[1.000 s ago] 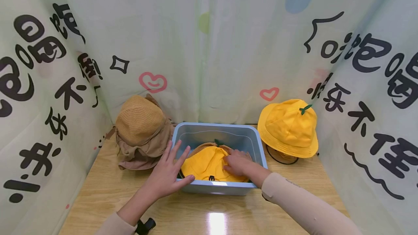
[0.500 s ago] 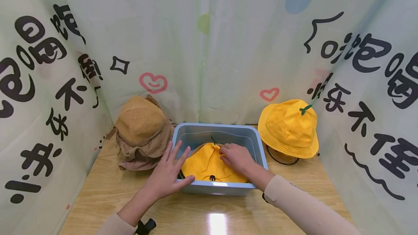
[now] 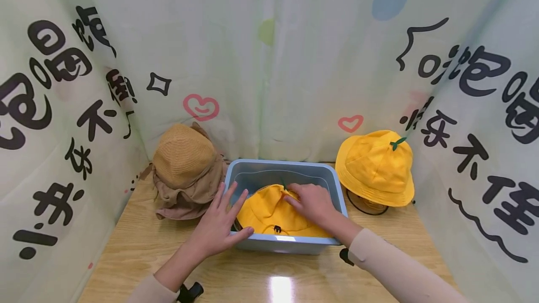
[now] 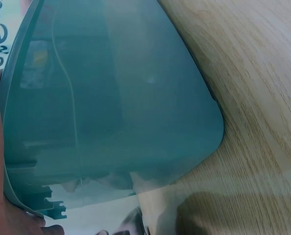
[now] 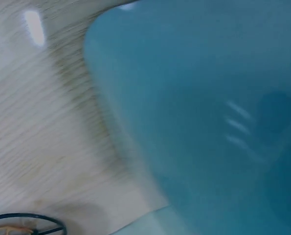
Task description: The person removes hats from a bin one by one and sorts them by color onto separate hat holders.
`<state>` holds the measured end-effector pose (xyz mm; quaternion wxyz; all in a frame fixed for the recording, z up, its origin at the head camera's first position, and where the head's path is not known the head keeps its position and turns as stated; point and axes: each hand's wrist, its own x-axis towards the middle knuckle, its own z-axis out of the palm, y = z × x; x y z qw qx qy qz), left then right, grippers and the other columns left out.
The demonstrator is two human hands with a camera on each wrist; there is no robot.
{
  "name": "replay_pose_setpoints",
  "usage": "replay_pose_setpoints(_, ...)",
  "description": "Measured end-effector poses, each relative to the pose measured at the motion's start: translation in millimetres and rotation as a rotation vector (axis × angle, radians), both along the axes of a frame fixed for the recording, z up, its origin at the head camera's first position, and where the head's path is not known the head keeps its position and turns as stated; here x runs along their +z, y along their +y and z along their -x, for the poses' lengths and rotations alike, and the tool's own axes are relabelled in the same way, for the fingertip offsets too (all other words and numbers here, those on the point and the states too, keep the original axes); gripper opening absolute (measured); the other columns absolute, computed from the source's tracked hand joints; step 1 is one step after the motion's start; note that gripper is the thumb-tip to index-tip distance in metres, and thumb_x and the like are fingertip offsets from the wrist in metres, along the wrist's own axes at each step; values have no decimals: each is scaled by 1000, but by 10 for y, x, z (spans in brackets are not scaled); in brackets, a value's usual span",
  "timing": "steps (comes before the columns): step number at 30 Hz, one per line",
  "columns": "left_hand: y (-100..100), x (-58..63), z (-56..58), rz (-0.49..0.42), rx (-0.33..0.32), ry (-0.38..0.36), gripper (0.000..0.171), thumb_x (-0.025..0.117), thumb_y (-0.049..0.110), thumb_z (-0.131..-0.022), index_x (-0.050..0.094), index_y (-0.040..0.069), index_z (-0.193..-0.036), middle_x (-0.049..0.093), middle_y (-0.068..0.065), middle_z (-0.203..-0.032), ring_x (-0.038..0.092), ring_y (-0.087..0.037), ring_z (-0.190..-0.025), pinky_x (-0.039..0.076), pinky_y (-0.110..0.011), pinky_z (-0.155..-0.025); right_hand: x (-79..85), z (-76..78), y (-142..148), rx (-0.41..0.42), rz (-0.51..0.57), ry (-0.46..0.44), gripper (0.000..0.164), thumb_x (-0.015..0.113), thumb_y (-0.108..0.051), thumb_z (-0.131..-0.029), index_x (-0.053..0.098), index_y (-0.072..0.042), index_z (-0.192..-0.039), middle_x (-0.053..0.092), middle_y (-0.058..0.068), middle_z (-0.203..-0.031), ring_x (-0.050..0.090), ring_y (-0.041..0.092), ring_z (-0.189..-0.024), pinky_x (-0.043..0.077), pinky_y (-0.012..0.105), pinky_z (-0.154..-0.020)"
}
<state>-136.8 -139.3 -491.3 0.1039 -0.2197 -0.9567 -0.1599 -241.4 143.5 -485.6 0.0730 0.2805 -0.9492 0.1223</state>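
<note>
A blue plastic bin (image 3: 290,246) stands on the table, with a yellow bucket hat (image 3: 265,207) lying inside it. On the hat are a green sprout and a small black cord buckle. My right hand (image 3: 313,202) reaches over the bin's right side and pinches the hat near its top; part of the fingertips is hidden. My left hand (image 3: 219,221) rests on the bin's front left corner with its fingers spread. The left wrist view has the bin's outer wall (image 4: 121,98) beside that hand, and the right wrist view is mostly filled by bin wall (image 5: 184,107).
To the bin's left stands a stack of tan and brown hats (image 3: 183,167). On its right a yellow hat with a green sprout (image 3: 375,167) sits on a stand with a dark ring base (image 3: 366,207). Printed curtains (image 3: 294,83) enclose the wooden table (image 3: 236,275) on three sides.
My right hand has drawn the yellow hat's top up and over within the bin, covering the brown material seen behind it earlier. My left hand stays at the bin's corner.
</note>
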Motion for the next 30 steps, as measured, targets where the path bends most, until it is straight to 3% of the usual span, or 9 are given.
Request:
replay_pose_setpoints(4,3,0,6,6,4,-5,89,52,67,-92,16,24,-161,15,-20,-165,5,-47,-151,26,-64,-114,95,-21,21,36,86,32,25,72,-33,-92,76,-14,-106,62,-4,-81,56,13,-68,49,29,-60)
replay_pose_setpoints(8,5,-4,7,-3,9,3,90,53,67,-92,18,23,-161,16,-20,-165,7,-49,-150,28,-66,-113,176,-29,36,78,116,85,19,73,-28,-91,76,-13,-101,68,-2,-90,62,15,-74,55,32,-68)
replay_pose_setpoints(20,2,-3,7,-2,10,-28,89,53,66,-92,17,23,-161,8,-15,-167,3,-46,-151,27,-64,-114,444,-14,88,169,213,208,15,73,-24,-91,75,-12,-100,73,-1,-92,66,14,-76,55,32,-68)
replay_pose_setpoints(30,8,3,2,21,9,36,87,52,68,-92,22,22,-160,15,-19,-165,8,-49,-150,26,-64,-114,696,19,133,122,292,179,15,72,-26,-92,74,-12,-99,71,-1,-87,65,13,-73,55,31,-66)
